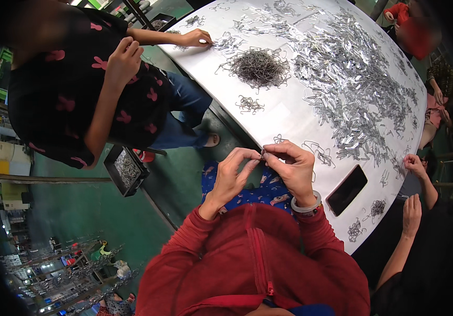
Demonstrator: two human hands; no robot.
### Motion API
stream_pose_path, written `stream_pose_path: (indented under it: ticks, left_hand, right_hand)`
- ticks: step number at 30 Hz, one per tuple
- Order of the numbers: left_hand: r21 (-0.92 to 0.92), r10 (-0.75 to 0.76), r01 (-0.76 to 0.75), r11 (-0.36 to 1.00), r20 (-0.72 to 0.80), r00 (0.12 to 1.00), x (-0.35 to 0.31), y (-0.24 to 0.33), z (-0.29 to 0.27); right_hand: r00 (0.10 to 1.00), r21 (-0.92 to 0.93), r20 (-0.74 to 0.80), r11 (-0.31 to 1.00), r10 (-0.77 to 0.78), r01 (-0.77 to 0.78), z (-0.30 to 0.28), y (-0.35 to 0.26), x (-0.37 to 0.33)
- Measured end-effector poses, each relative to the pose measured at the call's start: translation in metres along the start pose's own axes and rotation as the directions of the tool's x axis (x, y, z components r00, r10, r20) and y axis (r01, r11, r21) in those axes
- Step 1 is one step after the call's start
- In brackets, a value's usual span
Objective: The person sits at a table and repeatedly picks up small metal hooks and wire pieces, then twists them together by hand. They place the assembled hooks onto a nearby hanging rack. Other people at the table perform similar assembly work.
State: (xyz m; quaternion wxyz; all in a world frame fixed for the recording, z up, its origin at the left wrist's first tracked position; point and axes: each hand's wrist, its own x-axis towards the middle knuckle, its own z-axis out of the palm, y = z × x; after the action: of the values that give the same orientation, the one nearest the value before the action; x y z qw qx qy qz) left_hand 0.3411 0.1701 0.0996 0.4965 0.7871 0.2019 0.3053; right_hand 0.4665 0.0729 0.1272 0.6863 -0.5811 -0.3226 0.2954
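Note:
Near the table's front edge, my left hand [232, 176] and my right hand [294, 167] meet fingertip to fingertip. Both are closed in a pinch around a small metal piece [262, 153], mostly covered by the fingers and too small to make out in detail. Just beyond and right of my right hand lie loose bent wire hooks [321, 155] on the white tabletop [276, 118]. A small heap of hooks [249, 104] rests farther off, with a larger dark heap of hooks [261, 67] behind it.
Shiny flat metal pieces [342, 79] spread widely over the table. A dark phone [347, 190] lies right of my hands. At left stands a co-worker [89, 84], one hand on the table; other people sit along the right. A black bin [126, 170] holds metal parts.

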Motion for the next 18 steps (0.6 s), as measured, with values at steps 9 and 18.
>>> stream_pose_path:
  ticks: [9,18]
  left_hand:
    - [-0.284,-0.161,0.092,0.954,-0.231,0.959,0.023,-0.025,-0.002]
    - [0.748,-0.289,0.200,0.633,-0.012,0.957,0.192,-0.107,0.043]
  right_hand:
    - [0.997,0.151,-0.072,0.988,-0.001,0.012,0.009,0.001,-0.007]
    - [0.999,0.070,-0.049,0.998,-0.005,0.008,0.000,0.000,-0.015]
